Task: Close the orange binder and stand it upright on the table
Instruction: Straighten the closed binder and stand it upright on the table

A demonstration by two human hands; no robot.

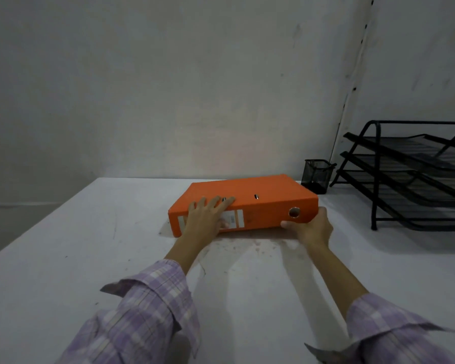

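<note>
The orange binder (250, 191) lies flat and closed on the white table (63, 258), its spine with a white label and a finger hole facing me. My left hand (208, 215) rests over the spine's left part, fingers spread onto the top cover. My right hand (311, 227) grips the binder's near right corner, thumb under the spine edge and fingers wrapped around the right end.
A black mesh pen cup (316, 176) stands just behind the binder's right end. A black three-tier wire paper tray (410, 174) occupies the right side. A grey wall runs behind the table; the table's left edge slants away at the left.
</note>
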